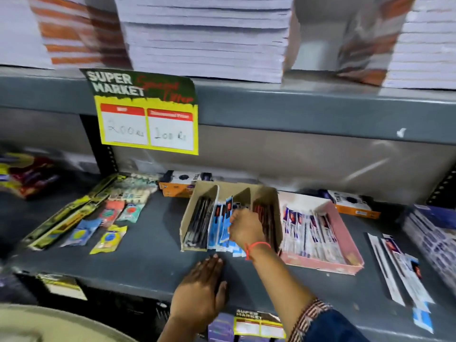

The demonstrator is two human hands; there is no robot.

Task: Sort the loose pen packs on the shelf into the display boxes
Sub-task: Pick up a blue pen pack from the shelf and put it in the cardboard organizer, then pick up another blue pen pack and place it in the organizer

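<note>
Left hand (199, 290) flat on shelf (138, 262) edge, fingers open, empty. Right hand (245, 228) fingers gripping blue pen packs (223, 230) in middle slot of brown display box (195, 206). Step: seating packs. Next, likely loose pen packs (399, 267) lying far right, beyond pink display box (345, 233).

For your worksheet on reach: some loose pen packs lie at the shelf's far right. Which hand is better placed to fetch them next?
Probably the right hand: it works on that side, in the brown box, nearer the loose packs. The left hand rests flat further left.
</note>
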